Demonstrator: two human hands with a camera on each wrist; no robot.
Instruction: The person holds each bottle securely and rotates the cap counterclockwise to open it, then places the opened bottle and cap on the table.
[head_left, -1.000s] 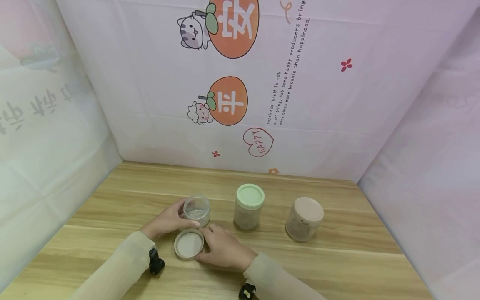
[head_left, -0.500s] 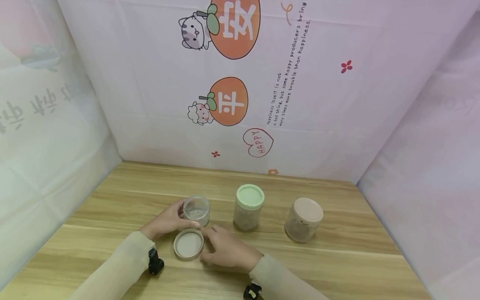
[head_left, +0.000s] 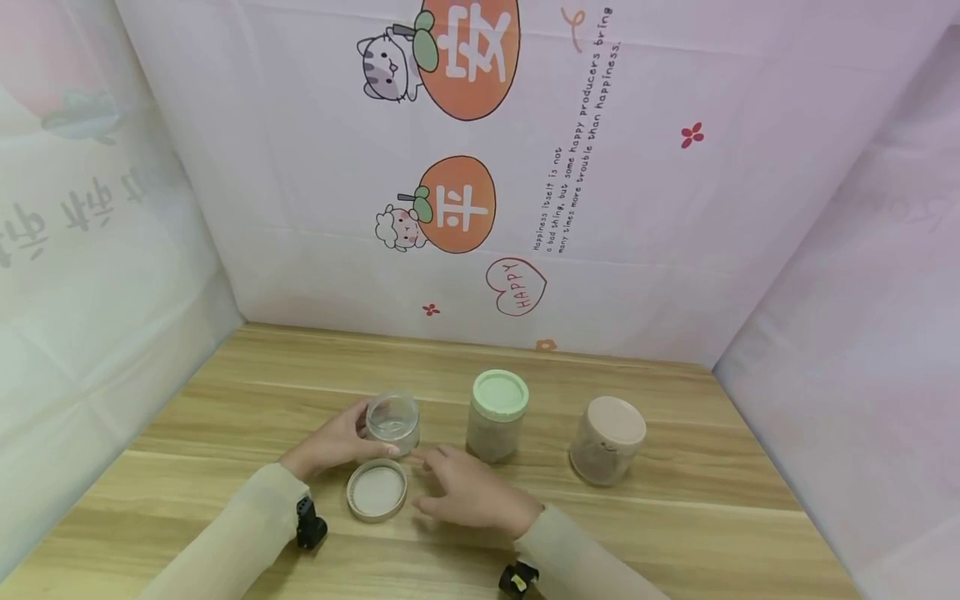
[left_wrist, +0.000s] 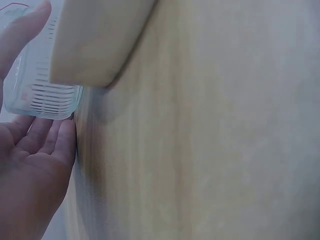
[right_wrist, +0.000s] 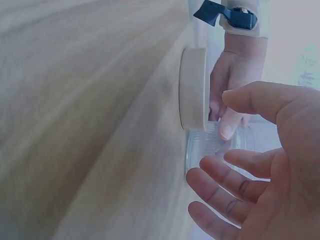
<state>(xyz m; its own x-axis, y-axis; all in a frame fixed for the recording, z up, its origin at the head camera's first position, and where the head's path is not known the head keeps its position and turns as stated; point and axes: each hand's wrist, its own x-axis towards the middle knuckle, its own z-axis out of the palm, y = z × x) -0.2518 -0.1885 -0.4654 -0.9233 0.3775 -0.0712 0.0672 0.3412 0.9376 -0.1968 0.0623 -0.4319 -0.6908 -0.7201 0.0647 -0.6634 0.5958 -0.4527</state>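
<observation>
A small clear jar [head_left: 394, 423] without a lid stands upright on the left part of the table. My left hand [head_left: 339, 437] holds it from the left, thumb in front and fingers around the far side. Just in front of the jar lies a beige round lid [head_left: 377, 492], its inner side facing up. My right hand [head_left: 476, 492] is to the right of the lid, apart from it, with nothing in it. In the right wrist view its fingers [right_wrist: 230, 200] are spread and relaxed. Ribbed lines show on the jar [left_wrist: 52, 97] in the left wrist view.
A taller jar with a green lid [head_left: 500, 395] stands right of the clear jar, beyond my right hand. Further right is another jar with a beige lid [head_left: 617, 421]. Printed cloth [head_left: 637, 208] walls the wooden table [head_left: 675, 533] at the back and both sides.
My right hand has let go of the beige lid and drawn back to the right. The left hand, the clear jar and the lid have stayed about where they were.
</observation>
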